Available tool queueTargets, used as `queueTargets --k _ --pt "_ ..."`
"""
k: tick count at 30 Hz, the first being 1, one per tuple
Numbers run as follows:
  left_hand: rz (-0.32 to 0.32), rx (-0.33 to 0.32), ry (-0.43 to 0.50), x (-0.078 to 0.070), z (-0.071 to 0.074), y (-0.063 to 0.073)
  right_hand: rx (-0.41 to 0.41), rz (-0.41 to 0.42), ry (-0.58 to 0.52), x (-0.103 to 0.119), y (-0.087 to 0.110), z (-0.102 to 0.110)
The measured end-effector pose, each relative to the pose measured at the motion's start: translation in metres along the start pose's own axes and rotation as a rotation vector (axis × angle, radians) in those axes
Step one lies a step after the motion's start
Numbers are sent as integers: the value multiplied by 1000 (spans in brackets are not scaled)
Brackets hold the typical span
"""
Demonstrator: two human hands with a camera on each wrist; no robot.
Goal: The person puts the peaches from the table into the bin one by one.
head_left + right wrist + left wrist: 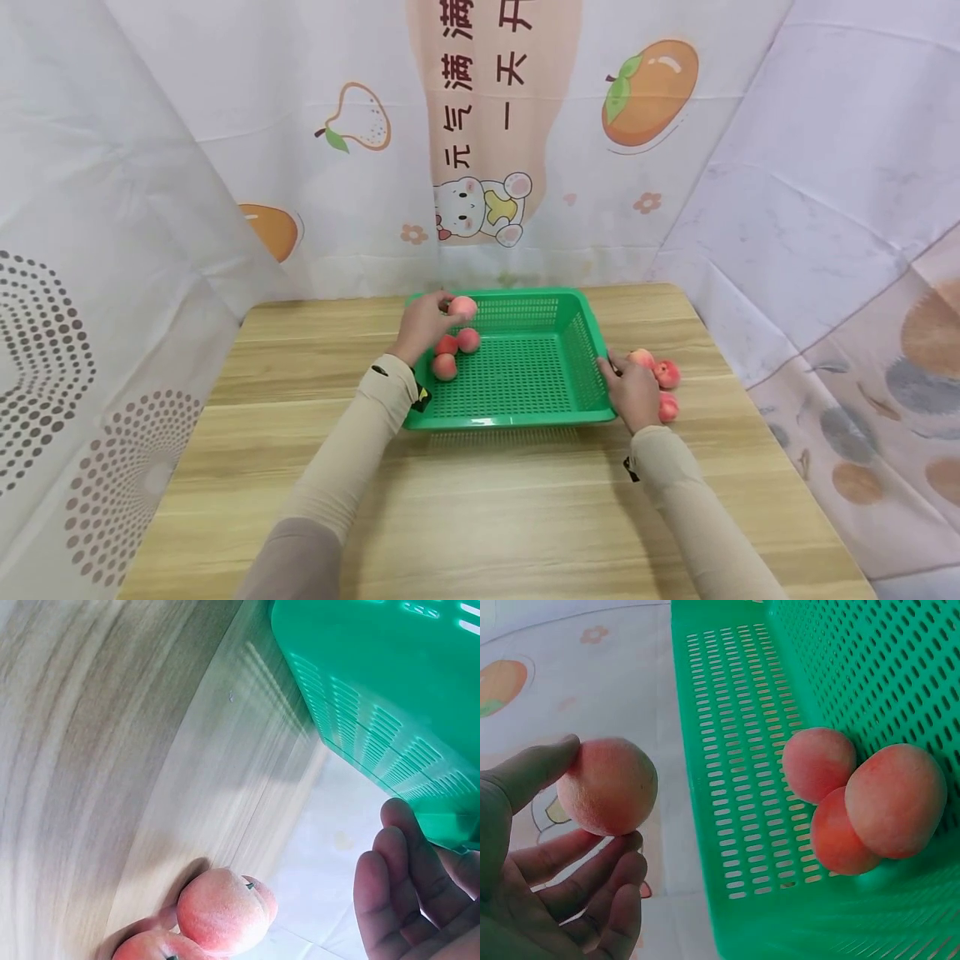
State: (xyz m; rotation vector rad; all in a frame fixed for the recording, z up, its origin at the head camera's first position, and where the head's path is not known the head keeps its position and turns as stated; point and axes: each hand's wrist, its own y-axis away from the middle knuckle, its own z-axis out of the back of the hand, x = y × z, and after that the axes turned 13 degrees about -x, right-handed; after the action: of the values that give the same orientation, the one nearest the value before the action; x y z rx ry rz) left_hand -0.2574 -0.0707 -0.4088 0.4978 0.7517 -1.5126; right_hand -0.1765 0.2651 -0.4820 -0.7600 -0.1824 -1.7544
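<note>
The peach (pixel 462 308) is at the far left corner of the green basket (pixel 495 420), held up in the left hand (pixel 423 323); nearest of all, two pale sleeves (pixel 330 483) stretch forward over the wooden bench (pixel 480 508), a dark strap (pixel 422 398) at the left wrist; beyond the bare wood of the near side comes the basket, long side towards the person, its floor and walls pierced with slots; I cannot tell whether its base sits flat on the bench. At its right end is the right hand (pixel 633 396), its grip clamped on the rim, fingers on the outside, the thumb mostly hidden in the right wrist view; just right of that hand three loose peaches (pixel 667 374) lie close together on the bench, dark stems showing on two. In the left part of the basket three more peaches (pixel 444 367) sit bunched up; farther on, the left hand's grip is pinched on its peach, thumb on one side and fingertips on the other; behind everything hangs a white curtain (pixel 360 225), printed with orange fruit, small flowers, a cartoon animal and dark lettering.
</note>
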Motion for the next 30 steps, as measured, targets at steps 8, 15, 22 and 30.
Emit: queueTargets --k 8,15,22,30 --pt "39 59 -21 9 -12 -2 -15 8 9 0 0 0" --pt "28 166 -107 15 -25 0 23 -20 15 1 0 1" --pt "30 278 -154 18 -33 6 50 -39 20 2 -1 1" --pt "-17 332 -226 20 -45 4 44 -39 33 2 0 1"
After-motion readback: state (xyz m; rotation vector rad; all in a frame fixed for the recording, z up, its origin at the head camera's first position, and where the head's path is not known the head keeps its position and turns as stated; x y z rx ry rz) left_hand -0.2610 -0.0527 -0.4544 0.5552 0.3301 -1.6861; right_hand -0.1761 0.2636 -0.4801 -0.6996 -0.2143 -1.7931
